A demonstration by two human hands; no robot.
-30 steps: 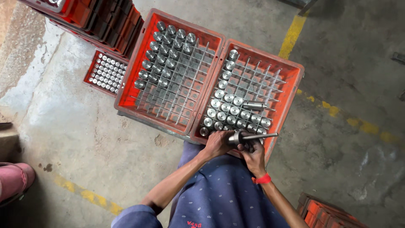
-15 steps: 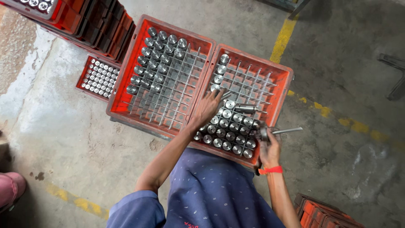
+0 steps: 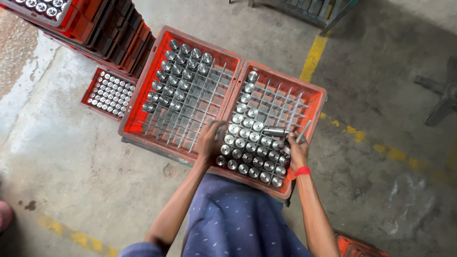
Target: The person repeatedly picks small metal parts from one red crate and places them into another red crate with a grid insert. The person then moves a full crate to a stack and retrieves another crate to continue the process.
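Left hand shifted left, fingers curled at grid; right hand grips shiny steel rod.

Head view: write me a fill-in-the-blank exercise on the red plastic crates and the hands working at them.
1. The two gridded red plastic crates stand side by side on a ___ floor.
2. The right hand wears a ___ wristband.
3. The left hand rests at the edge of the crate on the ___.
4. One shiny metal cylinder lies on its ___ across the upright ones.

Missing words: concrete; red; right; side
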